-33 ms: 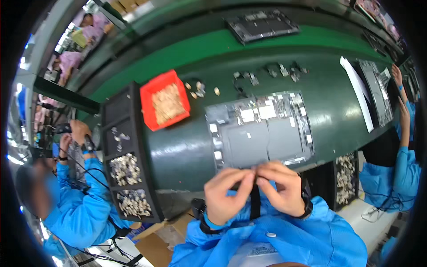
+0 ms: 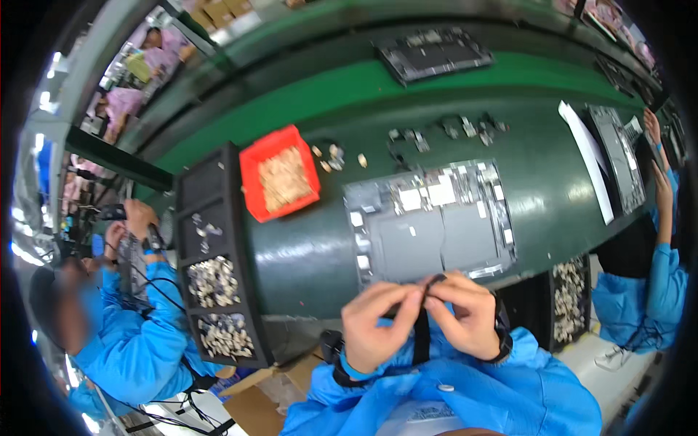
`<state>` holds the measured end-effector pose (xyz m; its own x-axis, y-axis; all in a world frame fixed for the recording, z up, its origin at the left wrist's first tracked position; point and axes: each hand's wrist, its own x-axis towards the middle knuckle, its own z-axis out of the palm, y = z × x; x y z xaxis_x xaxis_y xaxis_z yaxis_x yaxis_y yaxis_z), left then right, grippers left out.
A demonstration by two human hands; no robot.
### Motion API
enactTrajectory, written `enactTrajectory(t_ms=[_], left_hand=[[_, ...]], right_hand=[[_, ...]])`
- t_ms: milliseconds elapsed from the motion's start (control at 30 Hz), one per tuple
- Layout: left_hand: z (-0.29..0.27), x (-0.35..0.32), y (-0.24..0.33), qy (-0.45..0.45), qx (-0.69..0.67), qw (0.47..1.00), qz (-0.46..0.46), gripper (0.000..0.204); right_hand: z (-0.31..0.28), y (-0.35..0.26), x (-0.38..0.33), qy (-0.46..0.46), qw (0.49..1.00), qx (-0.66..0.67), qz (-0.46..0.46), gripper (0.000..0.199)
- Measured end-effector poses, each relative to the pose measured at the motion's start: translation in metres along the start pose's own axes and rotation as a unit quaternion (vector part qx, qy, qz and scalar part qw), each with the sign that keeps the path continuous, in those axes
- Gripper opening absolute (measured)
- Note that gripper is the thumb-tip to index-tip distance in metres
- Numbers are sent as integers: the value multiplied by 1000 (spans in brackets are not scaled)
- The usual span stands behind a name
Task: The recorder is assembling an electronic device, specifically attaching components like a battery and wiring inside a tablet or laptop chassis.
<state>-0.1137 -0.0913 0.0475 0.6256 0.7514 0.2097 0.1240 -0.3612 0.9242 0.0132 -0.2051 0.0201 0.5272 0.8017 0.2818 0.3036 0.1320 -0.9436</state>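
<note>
Fingertips of both hands met in a pinch over the near edge of the green belt. The left hand [image 2: 376,323] and the right hand [image 2: 469,314] were both curled, thumbs pressed against forefingers, grasping the upper end of a narrow black strip [image 2: 421,336]. The strip looked flat, matte and flexible; it hung straight down from between the fingertips, across the blue sleeves, with its top bent over toward the right thumb. Whether each hand gripped it equally firmly could not be told.

Just beyond the fingers lay an opened grey device chassis [image 2: 430,224], a flat rectangular metal shell with dull panels, small white stickers and shiny foil patches along its edges. It rested on the smooth, glossy dark green conveyor [image 2: 305,254], close to the knuckles but not touching them.

Farther off and to the left of the fingers sat a square red plastic bin [image 2: 280,182] heaped with small pale parts. Left of the left hand stood a black compartmented tray [image 2: 218,261], its lower cells filled with tiny light-coloured pieces. To the left, another person in a blue coat [image 2: 131,341] worked at the same line.
</note>
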Motion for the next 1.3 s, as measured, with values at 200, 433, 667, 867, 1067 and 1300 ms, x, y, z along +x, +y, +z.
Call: enactTrajectory(t_ms=[200, 433, 667, 867, 1067, 1300], left_hand=[[5, -7, -3, 11, -26, 999, 44, 11], [5, -11, -5, -35, -55, 998, 17, 8], [-9, -3, 4, 9, 64, 993, 98, 15], [-12, 7, -35, 88, 171, 981, 4, 63], [-12, -4, -43, 47, 166, 984, -37, 76], [-29, -43, 5, -131, 111, 963, -209, 54]], right_hand=[[1, 4, -4, 37, 986, 153, 47, 21], [-2, 2, -4, 1, 975, 219, 42, 24], [-3, 1, -3, 34, 955, 294, 23, 9], [-32, -3, 0, 23, 957, 290, 11, 12], [-59, 15, 9, 39, 960, 273, 55, 15], [-89, -1, 16, 149, 966, 44, 205, 18]])
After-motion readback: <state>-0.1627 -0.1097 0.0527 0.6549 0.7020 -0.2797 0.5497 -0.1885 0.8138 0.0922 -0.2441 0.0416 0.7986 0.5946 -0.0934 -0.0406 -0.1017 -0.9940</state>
